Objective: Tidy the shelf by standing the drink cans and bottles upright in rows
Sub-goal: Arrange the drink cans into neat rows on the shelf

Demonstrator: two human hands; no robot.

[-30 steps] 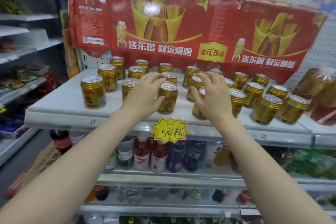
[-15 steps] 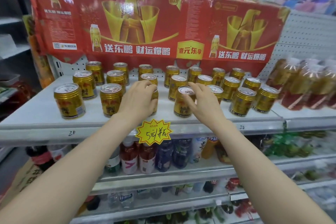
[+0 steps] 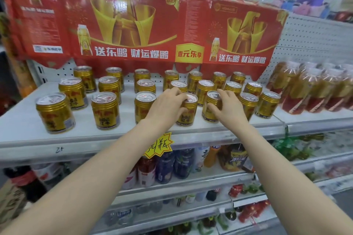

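Observation:
Several gold drink cans stand upright in rough rows on the white top shelf [image 3: 23,126]. My left hand [image 3: 164,108] grips a front-row gold can [image 3: 188,114], thumb and fingers curled round its top and side. My right hand [image 3: 229,108] grips the neighbouring front-row can [image 3: 211,108] just to the right, fingers over its lid. Both cans rest upright on the shelf, a small gap between them. Other front-row cans stand to the left [image 3: 105,110] and to the right [image 3: 267,104].
A red and gold cardboard banner [image 3: 133,25] hangs behind the cans. Wrapped packs of amber bottles [image 3: 313,89] lie on the shelf to the right. Lower shelves hold mixed bottles [image 3: 164,166]. A yellow price tag [image 3: 158,146] hangs on the shelf edge.
The view has swung left and closer. Both hands stay on their two front cans, which now stand nearer each other in the front row.

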